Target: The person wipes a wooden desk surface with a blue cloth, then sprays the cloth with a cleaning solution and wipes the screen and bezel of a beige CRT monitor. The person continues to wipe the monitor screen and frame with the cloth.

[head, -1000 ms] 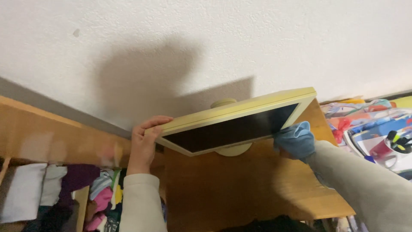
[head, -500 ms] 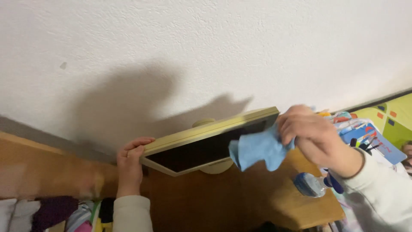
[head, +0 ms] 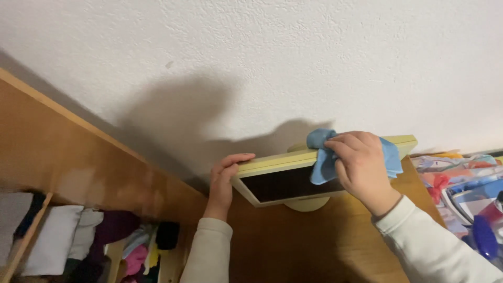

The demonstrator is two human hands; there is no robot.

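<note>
A pale yellow flat monitor (head: 280, 181) with a dark screen stands tilted on a round foot on a wooden desk top (head: 293, 241), close to the white wall. My left hand (head: 224, 181) grips the monitor's left corner. My right hand (head: 361, 167) presses a light blue cloth (head: 322, 157) onto the monitor's top edge, with the cloth draped over the frame and part of the screen. Cream sleeves cover both forearms.
A wooden shelf unit (head: 78, 157) runs along the left, with folded clothes (head: 99, 238) in its compartments below. At the right lie colourful items (head: 461, 178) and a blue bottle (head: 484, 236). The white textured wall (head: 293, 63) fills the upper view.
My right hand has carried the blue cloth from the screen's right side up onto the monitor's top edge. The left hand keeps its hold on the left corner. The view has shifted.
</note>
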